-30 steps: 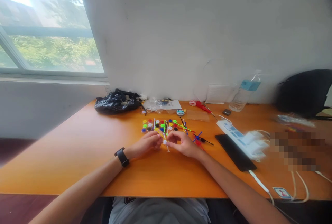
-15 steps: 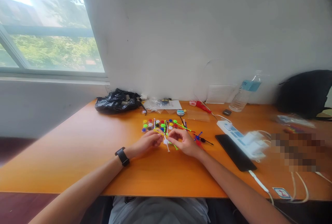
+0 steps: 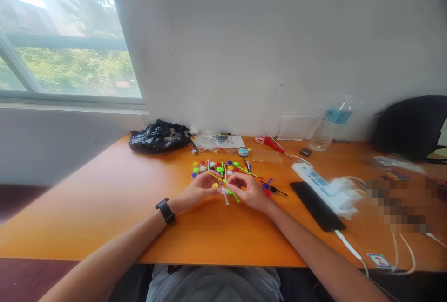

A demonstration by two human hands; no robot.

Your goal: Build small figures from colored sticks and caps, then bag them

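Desk (image 3: 87,218), orange-brown top. Upon it, far edge: black plastic bag (image 3: 157,136), crumpled; white paper sheet (image 3: 235,141); red-handled tool (image 3: 274,144); clear bottle (image 3: 321,138), blue label, upright. Centre: coloured round pieces (image 3: 230,168), in rows; slim arrow-tipped pieces (image 3: 279,191), several colours, strewn beside them. Right: white power strip (image 3: 310,175), plugs fitted; flat black device (image 3: 317,205), just beside the strip, cable attached; sticker (image 3: 380,260), near edge.
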